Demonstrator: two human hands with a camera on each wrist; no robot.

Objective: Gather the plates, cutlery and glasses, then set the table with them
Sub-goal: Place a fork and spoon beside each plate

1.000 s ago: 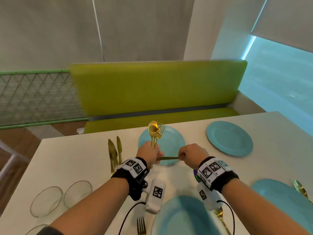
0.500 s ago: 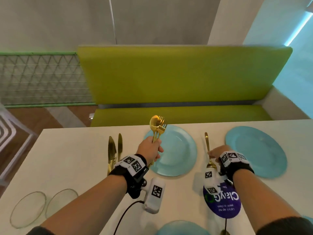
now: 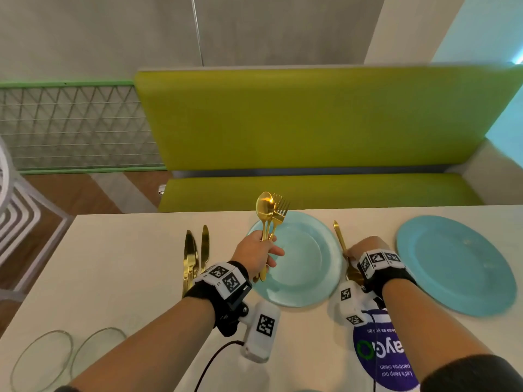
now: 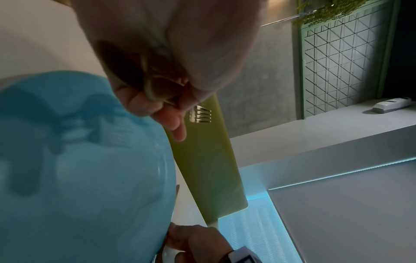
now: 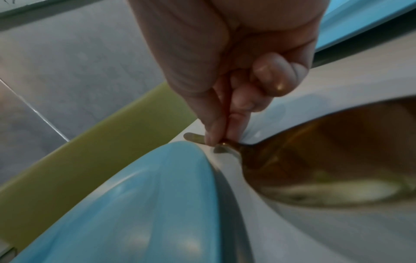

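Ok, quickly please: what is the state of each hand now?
Left hand: closed, gripping a bunch of gold metal cutlery.
Right hand: closed, pinching the handle of a gold metal spoon lying on the white table.

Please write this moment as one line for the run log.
left hand: grips gold cutlery bundle | right hand: pinches gold spoon on table beside middle plate | phase: placing cutlery

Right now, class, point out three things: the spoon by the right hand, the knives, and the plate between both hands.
spoon [image 3: 339,236], head view, on its handle.
knives [image 3: 191,254], head view, on a blade.
plate [image 3: 305,258], head view, on its bare middle.
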